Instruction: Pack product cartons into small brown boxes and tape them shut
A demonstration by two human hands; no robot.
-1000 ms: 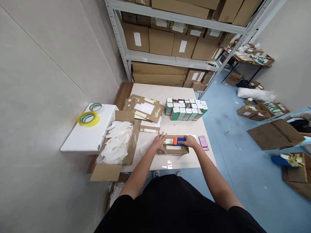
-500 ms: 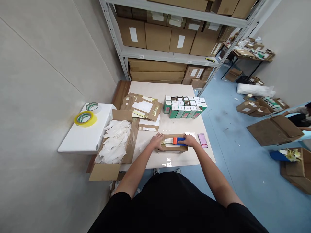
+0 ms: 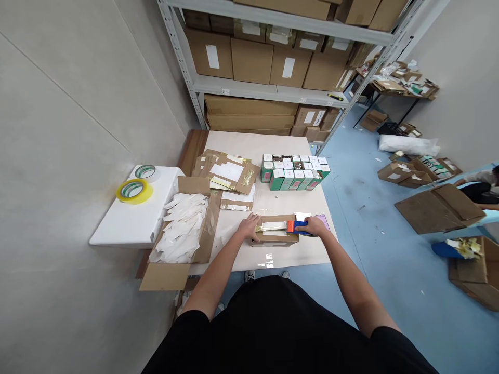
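Note:
A small brown cardboard box (image 3: 273,238) lies near the front edge of the pale table (image 3: 268,145). My left hand (image 3: 249,227) rests flat on the box's left end, fingers spread. My right hand (image 3: 316,226) grips an orange and blue tape dispenser (image 3: 295,226) at the box's right end. A shiny strip of clear tape (image 3: 272,226) runs along the box's top seam from the left end to the dispenser. A pink phone (image 3: 326,220) lies just behind my right hand, partly hidden.
Green and white small boxes (image 3: 294,173) stand grouped mid-table. Flattened cardboard (image 3: 228,174) lies left of them. An open carton of white packets (image 3: 182,227) sits at the table's left edge, beside a white stand with tape rolls (image 3: 133,190). Shelves of cartons (image 3: 253,59) stand behind. Another person (image 3: 485,188) sits far right.
My right hand has slid the tape dispenser to the right along the box top, leaving a longer strip of tape. My left hand stayed on the box's left end.

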